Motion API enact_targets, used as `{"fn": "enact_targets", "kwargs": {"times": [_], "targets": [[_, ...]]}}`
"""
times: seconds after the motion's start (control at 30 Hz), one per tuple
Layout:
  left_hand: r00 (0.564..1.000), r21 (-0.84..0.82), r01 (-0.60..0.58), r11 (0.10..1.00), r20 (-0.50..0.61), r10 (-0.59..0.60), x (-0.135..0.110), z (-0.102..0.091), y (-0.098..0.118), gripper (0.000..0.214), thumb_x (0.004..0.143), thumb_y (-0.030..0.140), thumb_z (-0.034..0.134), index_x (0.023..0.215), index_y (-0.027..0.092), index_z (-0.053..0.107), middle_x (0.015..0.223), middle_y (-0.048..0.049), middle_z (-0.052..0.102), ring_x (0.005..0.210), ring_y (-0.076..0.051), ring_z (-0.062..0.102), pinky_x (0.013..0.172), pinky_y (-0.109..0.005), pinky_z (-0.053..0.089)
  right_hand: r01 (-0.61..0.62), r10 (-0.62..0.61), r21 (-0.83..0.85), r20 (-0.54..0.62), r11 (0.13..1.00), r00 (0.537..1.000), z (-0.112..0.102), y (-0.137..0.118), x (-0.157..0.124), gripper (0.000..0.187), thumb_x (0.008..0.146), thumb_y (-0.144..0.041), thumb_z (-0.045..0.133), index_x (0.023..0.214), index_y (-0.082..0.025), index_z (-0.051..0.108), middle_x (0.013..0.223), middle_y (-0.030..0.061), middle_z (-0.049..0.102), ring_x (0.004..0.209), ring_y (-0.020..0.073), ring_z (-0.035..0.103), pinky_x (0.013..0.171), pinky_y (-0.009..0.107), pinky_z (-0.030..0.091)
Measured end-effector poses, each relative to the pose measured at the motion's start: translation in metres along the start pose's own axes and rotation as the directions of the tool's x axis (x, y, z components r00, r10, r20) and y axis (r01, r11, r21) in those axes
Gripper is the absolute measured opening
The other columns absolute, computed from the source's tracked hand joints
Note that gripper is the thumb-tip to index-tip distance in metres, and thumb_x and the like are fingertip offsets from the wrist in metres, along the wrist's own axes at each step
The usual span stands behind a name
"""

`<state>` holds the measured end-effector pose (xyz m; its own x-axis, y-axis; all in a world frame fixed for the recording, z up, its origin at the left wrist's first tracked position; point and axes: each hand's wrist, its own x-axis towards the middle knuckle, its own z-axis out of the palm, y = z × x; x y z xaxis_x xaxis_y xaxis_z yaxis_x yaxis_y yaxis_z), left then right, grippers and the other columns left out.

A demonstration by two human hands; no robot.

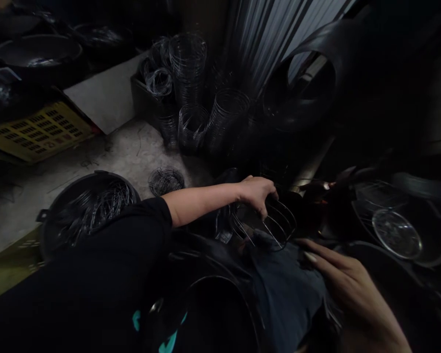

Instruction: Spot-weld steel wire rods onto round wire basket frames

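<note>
My left hand (259, 193) reaches forward, its fingers closed on a round wire frame (284, 225) made of thin metal hoops and cross wires. Below the frame a dark grey cloth (284, 289) lies over my lap. At the right, my right hand (340, 267) is beside the frame's near edge, with two fingers stretched toward it. Its other fingers are in shadow, and I see nothing held between the visible ones. Some thin wires (332, 314) show beneath that hand.
Stacked wire baskets (189, 63) stand at the back. A black tub (46, 230) of loose wires is at left, near a small wire basket (166, 180) on the floor. A yellow crate (40, 130) is farther left. A basin (437, 255) with a shiny round piece (397, 234) is at right.
</note>
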<state>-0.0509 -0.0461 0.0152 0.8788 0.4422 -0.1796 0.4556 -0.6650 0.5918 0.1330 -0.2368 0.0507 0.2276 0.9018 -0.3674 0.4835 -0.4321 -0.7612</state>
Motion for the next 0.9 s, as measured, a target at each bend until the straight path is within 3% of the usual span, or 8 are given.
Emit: {"fn": "enact_targets", "kwargs": {"times": [0.07,0.17,0.27,0.33,0.43,0.53,0.67,0.9], "targets": [[0.999,-0.017,-0.008,1.000,0.038,0.009,0.005,0.000,0.003,0.075,0.049,0.041,0.079,0.119,0.021,0.062,0.113,-0.0039,0.064,0.107,-0.024,0.057,0.088,-0.031,0.044,-0.019,0.006,0.092,0.144,0.996,0.990,0.013,-0.013,0.003,0.043,0.065,-0.052,0.074,0.093,-0.020,0.077,0.096,0.0117,0.071,0.094,0.0300,0.065,0.080,0.036,0.052],[0.996,-0.031,-0.046,0.998,0.071,0.048,0.007,0.006,0.009,0.074,0.048,0.042,0.078,0.118,0.020,0.064,0.108,-0.0034,0.066,0.103,-0.024,0.059,0.084,-0.030,0.046,-0.101,0.075,0.127,0.197,0.987,0.978,0.022,-0.018,0.024,0.050,0.062,-0.058,0.073,0.088,-0.015,0.076,0.081,0.0104,0.071,0.077,0.0251,0.065,0.065,0.031,0.051],[0.994,0.002,-0.070,0.998,0.090,0.069,0.005,0.013,0.014,0.071,0.048,0.044,0.077,0.115,0.021,0.066,0.105,-0.0034,0.068,0.100,-0.024,0.060,0.081,-0.031,0.047,-0.117,0.131,-0.085,0.188,0.989,0.973,0.027,-0.013,0.045,0.058,0.066,-0.065,0.060,0.082,-0.012,0.075,0.070,0.0088,0.068,0.063,0.0211,0.061,0.056,0.029,0.046],[0.993,0.025,-0.075,0.997,0.091,0.073,0.004,0.017,0.016,0.069,0.048,0.043,0.077,0.113,0.023,0.067,0.105,-0.0033,0.068,0.100,-0.025,0.060,0.081,-0.032,0.046,-0.077,0.124,-0.252,0.175,0.965,0.977,0.031,-0.011,0.053,0.051,0.071,-0.060,0.054,0.077,-0.014,0.074,0.070,0.0080,0.068,0.065,0.0214,0.061,0.058,0.030,0.045],[0.993,0.030,-0.081,0.996,0.085,0.078,0.004,0.018,0.015,0.065,0.048,0.043,0.076,0.110,0.023,0.068,0.103,-0.0031,0.068,0.099,-0.025,0.060,0.079,-0.032,0.046,0.011,0.081,-0.464,0.177,0.886,0.981,0.035,-0.014,0.054,0.036,0.078,-0.047,0.051,0.078,-0.020,0.074,0.077,0.0071,0.070,0.077,0.0244,0.064,0.067,0.031,0.045],[0.992,0.022,-0.082,0.996,0.095,0.080,0.004,0.016,0.012,0.060,0.049,0.042,0.075,0.106,0.023,0.069,0.098,-0.0027,0.069,0.097,-0.024,0.060,0.077,-0.031,0.046,0.106,0.024,-0.631,0.193,0.768,0.981,0.039,-0.014,0.050,0.037,0.085,-0.042,0.045,0.098,-0.022,0.074,0.100,0.0084,0.071,0.095,0.0275,0.064,0.076,0.033,0.046],[0.988,0.013,-0.082,0.997,0.133,0.079,0.002,0.013,0.008,0.059,0.052,0.040,0.075,0.108,0.024,0.067,0.098,-0.0018,0.068,0.097,-0.023,0.060,0.079,-0.032,0.047,0.215,-0.090,-0.658,0.220,0.721,0.971,0.046,-0.005,0.049,0.044,0.080,-0.038,0.057,0.119,-0.019,0.066,0.113,0.0107,0.067,0.104,0.0288,0.063,0.081,0.035,0.049],[0.987,-0.006,-0.043,0.999,0.152,0.043,0.000,0.012,0.003,0.085,0.051,0.042,0.079,0.129,0.023,0.052,0.124,-0.0043,0.060,0.116,-0.025,0.053,0.093,-0.034,0.044,0.298,-0.306,-0.583,0.088,0.756,0.948,0.060,0.006,0.050,0.028,0.081,-0.034,0.055,0.099,-0.023,0.074,0.093,0.0040,0.073,0.085,0.0230,0.069,0.073,0.032,0.052]]}}
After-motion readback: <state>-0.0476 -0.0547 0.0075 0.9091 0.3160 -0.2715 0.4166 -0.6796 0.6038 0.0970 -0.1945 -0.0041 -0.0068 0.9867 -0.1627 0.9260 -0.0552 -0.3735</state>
